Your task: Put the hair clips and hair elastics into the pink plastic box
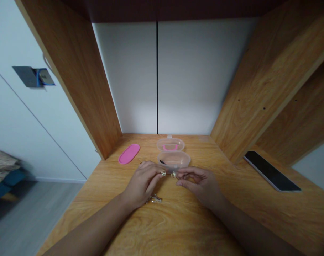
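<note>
My left hand (146,181) pinches a small gold-coloured clip-like piece (163,173) between thumb and fingertips. Facing it, my right hand (198,181) grips a similar shiny gold piece (173,174); the exact kind of both is too small to make out. A narrow gap separates the two pieces. Just beyond them stands an open clear plastic case (184,161), its hinged lid (181,143) tipped back with a pink handle. Inside the case lies a small black item (162,162). Several shiny metal pieces (154,199) lie on the table beside my left wrist.
A pink oval tray or lid (129,154) lies at the back left of the wooden table (178,227). To the right is a flat dark slab with a pale edge (271,170). Wooden side panels (79,71) and a white back wall (188,78) enclose the table's far side.
</note>
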`<state>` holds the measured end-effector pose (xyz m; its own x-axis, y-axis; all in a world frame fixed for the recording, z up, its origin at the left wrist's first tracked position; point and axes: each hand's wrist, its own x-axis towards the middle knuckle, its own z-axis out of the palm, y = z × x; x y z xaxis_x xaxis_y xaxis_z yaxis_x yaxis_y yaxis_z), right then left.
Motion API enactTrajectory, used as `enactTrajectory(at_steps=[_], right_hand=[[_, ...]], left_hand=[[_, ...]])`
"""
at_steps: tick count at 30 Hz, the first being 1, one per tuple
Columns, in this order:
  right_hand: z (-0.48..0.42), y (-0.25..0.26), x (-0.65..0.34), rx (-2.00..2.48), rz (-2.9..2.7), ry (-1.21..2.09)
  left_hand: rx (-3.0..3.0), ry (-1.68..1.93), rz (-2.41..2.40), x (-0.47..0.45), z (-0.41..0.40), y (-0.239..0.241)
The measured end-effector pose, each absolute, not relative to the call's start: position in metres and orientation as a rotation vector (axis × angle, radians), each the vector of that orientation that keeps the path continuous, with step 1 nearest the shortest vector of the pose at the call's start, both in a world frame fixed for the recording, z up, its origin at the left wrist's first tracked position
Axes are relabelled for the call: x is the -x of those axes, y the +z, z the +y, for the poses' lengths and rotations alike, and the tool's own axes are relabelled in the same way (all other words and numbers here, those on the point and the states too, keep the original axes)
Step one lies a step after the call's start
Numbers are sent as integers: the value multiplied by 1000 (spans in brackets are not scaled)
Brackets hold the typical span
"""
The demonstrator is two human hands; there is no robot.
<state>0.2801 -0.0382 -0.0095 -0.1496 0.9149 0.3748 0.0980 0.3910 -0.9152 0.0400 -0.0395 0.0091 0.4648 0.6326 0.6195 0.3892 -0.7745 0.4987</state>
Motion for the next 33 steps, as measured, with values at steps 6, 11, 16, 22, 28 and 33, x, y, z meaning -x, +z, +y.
enactTrajectory(at_steps=[6, 11, 16, 22, 28, 33], right_hand=[[-41, -3, -277, 884, -1560, 1114], [-40, -1, -274, 902, -1525, 1229], [-42, 5, -273, 971, -1517, 1307], [-48, 7, -271, 1083, -1523, 1369], [-47, 5, -272, 1149, -1517, 1409], [-46, 2, -272, 1148, -1509, 1417]], left_hand=[[-2386, 1217, 813, -41, -37, 8], [-2197, 1214, 883, -48, -41, 5], [-1918, 1240, 926, -56, -48, 2], [-1867, 1245, 860, -59, -53, 6], [-1841, 1268, 845, -60, -54, 5], [-1854, 1257, 834, -60, -53, 5]])
